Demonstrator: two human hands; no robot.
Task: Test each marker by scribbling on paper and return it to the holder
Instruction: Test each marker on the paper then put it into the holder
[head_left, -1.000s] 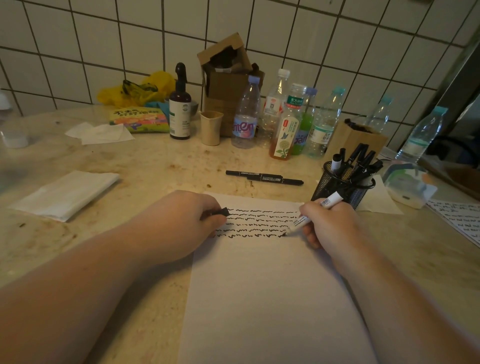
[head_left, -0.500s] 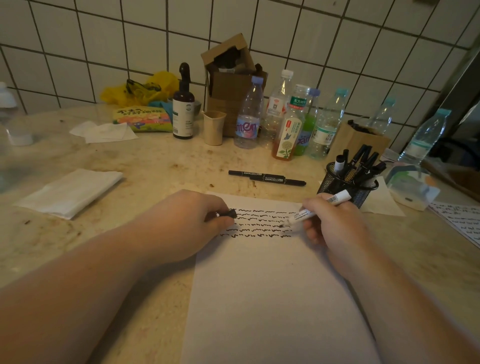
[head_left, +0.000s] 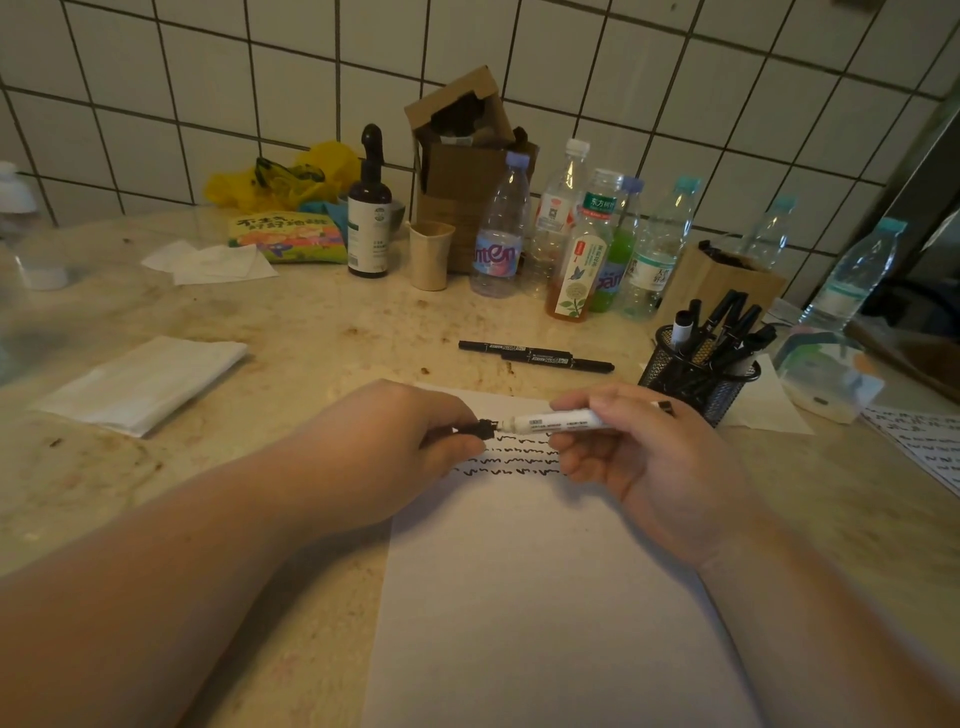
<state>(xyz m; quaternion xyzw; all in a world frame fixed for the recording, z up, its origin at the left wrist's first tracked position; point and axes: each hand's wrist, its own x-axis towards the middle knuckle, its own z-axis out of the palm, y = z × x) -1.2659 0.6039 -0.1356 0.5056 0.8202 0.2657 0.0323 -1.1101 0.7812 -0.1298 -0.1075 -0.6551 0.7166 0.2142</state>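
A white sheet of paper (head_left: 545, 597) lies on the counter in front of me, with several wavy black scribble lines (head_left: 511, 460) near its top. My right hand (head_left: 639, 457) holds a white marker (head_left: 558, 421) level above the scribbles, tip pointing left. My left hand (head_left: 410, 441) pinches the black cap (head_left: 482, 429), whose open end meets the marker's tip. A black mesh holder (head_left: 696, 382) with several markers stands just right of the paper's top corner.
Two black markers (head_left: 535, 356) lie end to end beyond the paper. Several plastic bottles (head_left: 587, 244), a paper cup (head_left: 428, 254), a dark pump bottle (head_left: 369, 218) and a cardboard box (head_left: 462, 156) line the tiled wall. Folded tissue (head_left: 140, 382) lies at the left; another scribbled sheet (head_left: 924, 441) at the right.
My right hand lifted the white marker off the paper and turned it level. Both hands came together, so the marker's tip now meets the cap held in my left hand.
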